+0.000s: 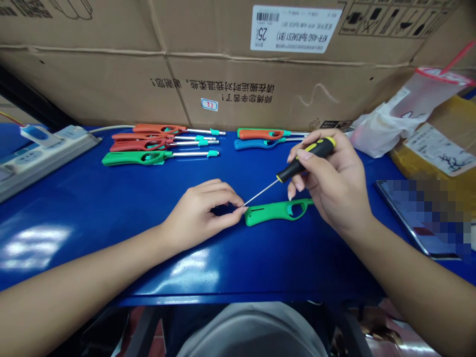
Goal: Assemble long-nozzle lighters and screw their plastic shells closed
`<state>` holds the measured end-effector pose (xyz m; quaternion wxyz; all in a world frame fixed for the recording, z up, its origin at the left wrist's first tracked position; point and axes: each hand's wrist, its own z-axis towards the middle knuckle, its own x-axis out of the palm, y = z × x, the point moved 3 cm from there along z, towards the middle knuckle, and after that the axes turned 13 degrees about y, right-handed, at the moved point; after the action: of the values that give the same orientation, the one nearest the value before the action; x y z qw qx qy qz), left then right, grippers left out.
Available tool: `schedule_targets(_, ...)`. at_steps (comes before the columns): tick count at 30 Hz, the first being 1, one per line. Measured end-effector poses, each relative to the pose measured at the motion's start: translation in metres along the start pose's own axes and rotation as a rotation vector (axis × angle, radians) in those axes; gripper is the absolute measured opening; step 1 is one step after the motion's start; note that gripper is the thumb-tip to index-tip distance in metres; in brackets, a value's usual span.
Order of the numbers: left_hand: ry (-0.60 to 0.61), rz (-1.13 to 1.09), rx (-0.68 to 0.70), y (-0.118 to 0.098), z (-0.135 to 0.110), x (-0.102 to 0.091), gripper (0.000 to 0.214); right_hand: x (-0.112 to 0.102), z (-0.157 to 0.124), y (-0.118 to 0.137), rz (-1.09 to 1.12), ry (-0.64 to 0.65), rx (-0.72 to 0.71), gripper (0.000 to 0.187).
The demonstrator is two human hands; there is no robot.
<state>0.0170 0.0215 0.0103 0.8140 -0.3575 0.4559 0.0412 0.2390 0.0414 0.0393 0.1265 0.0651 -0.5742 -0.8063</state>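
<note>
My right hand (334,183) grips a screwdriver (308,158) with a black and yellow handle, its thin shaft slanting down to the left. At the shaft's tip, the thumb and forefinger of my left hand (208,208) are pinched together. Whatever small thing may be between those fingertips is too small to make out. Just right of the pinch, a green gas lighter (273,212) lies flat on the blue table (148,198). Its trigger opening faces right, and my right hand hides its far end.
Several orange, red and green lighters (145,143) lie at the back left, and more lighters (260,139) at the back centre. A power strip (48,153) is at the left. On the right are a phone (416,218), a bagged drink cup (420,94) and a taped parcel (442,144). A cardboard box (223,64) stands behind.
</note>
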Motion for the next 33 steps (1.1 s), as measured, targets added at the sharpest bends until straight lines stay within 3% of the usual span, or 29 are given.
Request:
schedule_targets(8, 0.031, 0.136, 0.054, 0.004, -0.002, 0.0, 0.01, 0.003, -0.008, -0.002, -0.217, 0.072, -0.198, 0.022)
schedule_targets(19, 0.119, 0.65, 0.039, -0.002, -0.004, -0.006, 0.022, 0.018, -0.027, 0.007, -0.652, 0.121, -0.376, 0.028)
schedule_targets(26, 0.157, 0.631, 0.005, 0.0, -0.006, -0.004, 0.021, 0.021, -0.029, 0.002, -0.671, 0.154, -0.411, 0.032)
schedule_targets(33, 0.151, 0.609, -0.003, 0.001, -0.006, -0.003, 0.017, 0.027, -0.031, -0.004, -0.495, 0.17, -0.267, 0.047)
